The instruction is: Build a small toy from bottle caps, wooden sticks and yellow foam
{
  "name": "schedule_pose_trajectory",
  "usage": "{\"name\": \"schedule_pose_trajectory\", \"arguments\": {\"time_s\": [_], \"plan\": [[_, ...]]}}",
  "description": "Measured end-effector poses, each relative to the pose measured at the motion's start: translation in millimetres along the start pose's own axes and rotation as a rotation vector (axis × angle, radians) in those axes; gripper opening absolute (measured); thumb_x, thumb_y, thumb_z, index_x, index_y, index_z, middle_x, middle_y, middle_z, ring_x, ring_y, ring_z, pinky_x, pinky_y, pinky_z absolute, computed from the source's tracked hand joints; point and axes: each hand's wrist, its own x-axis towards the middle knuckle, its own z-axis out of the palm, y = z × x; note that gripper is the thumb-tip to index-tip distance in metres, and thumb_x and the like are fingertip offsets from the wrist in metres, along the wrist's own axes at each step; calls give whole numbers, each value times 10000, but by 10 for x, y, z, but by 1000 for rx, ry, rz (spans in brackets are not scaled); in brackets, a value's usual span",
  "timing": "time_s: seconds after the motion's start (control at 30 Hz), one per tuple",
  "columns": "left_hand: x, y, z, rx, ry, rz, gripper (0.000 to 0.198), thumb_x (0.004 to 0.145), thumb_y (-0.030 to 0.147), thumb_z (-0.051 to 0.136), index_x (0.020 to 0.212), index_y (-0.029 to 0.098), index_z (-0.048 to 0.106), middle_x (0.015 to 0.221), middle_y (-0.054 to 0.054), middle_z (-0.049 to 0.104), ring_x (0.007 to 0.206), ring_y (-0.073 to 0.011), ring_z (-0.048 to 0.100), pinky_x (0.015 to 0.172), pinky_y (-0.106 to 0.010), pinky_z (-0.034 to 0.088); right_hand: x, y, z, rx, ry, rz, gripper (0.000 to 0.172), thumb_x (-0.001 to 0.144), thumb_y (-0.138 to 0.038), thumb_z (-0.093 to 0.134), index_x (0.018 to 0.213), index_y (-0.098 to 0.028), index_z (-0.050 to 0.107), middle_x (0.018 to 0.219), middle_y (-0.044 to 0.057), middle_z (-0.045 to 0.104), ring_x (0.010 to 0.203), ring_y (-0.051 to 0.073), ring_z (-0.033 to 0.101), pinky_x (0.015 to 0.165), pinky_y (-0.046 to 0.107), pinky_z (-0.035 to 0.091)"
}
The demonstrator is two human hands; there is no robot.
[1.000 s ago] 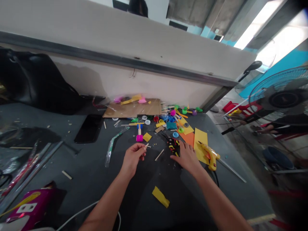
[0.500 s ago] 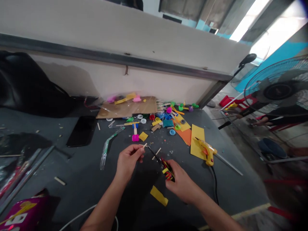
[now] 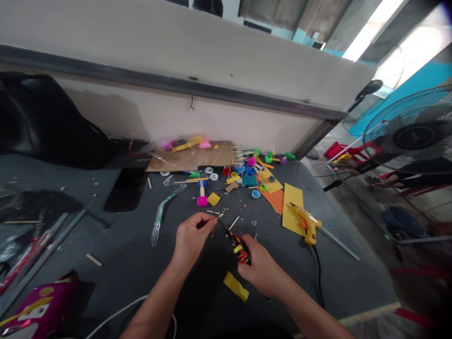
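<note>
My left hand pinches a small pale wooden stick near the middle of the dark table. In my right hand is a pair of scissors with red, yellow and black handles; its blade tips reach the fingertips of my left hand. Another short stick lies just beyond the blades. A yellow paper strip rests below the scissors. Farther back sit a small piece with blue and pink ends and a yellow paper square.
A yellow glue gun lies on yellow paper at the right. Bottle caps, sticks and cardboard line the back. A phone, clear tube and purple box are leftward. A fan stands beyond the table.
The scissors in my right hand have moved left, bringing their blades up to the stick at my left fingertips. The whole view has shifted slightly.
</note>
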Motion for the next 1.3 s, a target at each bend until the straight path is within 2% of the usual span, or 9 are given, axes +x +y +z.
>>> {"name": "schedule_pose_trajectory", "arguments": {"time_s": [0.17, 0.33, 0.53, 0.87, 1.07, 1.3], "plan": [[-13, 0, 8, 30, -53, 27, 184, 742, 366, 606, 699, 192, 649, 516, 35, 571, 474, -112, 516, 493, -207, 389, -7, 24, -2, -22, 3, -10, 238, 628, -125, 502, 860, -178, 500, 799, 22, 592, 725, 166, 530, 652, 251, 368], [-20, 23, 13, 29, -146, -5, 314, 785, 443, 525, 628, 183, 604, 507, 31, 527, 428, -104, 463, 419, -202, 343, -23, 13, 7, 40, 10, -12, 279, 616, -100, 484, 881, -177, 522, 805, 17, 600, 722, 158, 525, 655, 240, 372], [-26, 49, 3, 16, -73, 0, 227, 730, 387, 593, 645, 182, 644, 489, 41, 521, 417, -95, 443, 431, -200, 333, -31, 9, 48, 161, -17, -9, 325, 605, -83, 469, 908, -172, 549, 810, 3, 604, 715, 144, 521, 645, 226, 384], [-44, -38, 23, 139, -25, 166, 170, 759, 363, 596, 705, 216, 660, 615, 16, 616, 519, -129, 521, 529, -223, 380, -52, 19, 100, 238, -7, -20, 403, 612, -65, 455, 992, -151, 556, 860, 19, 631, 763, 159, 555, 682, 237, 415], [-62, 3, -15, 229, -143, 215, 314, 840, 396, 480, 647, 205, 637, 551, 8, 583, 535, -140, 523, 542, -225, 355, -42, 70, 142, 281, 25, -31, 445, 604, -59, 440, 1017, -175, 557, 856, 5, 623, 780, 155, 562, 694, 230, 429], [-59, 8, -24, 232, -125, 212, 287, 838, 372, 488, 677, 200, 652, 581, 12, 590, 568, -140, 533, 551, -216, 363, -23, 88, 191, 397, -15, 5, 413, 613, -94, 459, 1005, -183, 554, 867, 4, 616, 812, 158, 565, 724, 241, 440]]}}
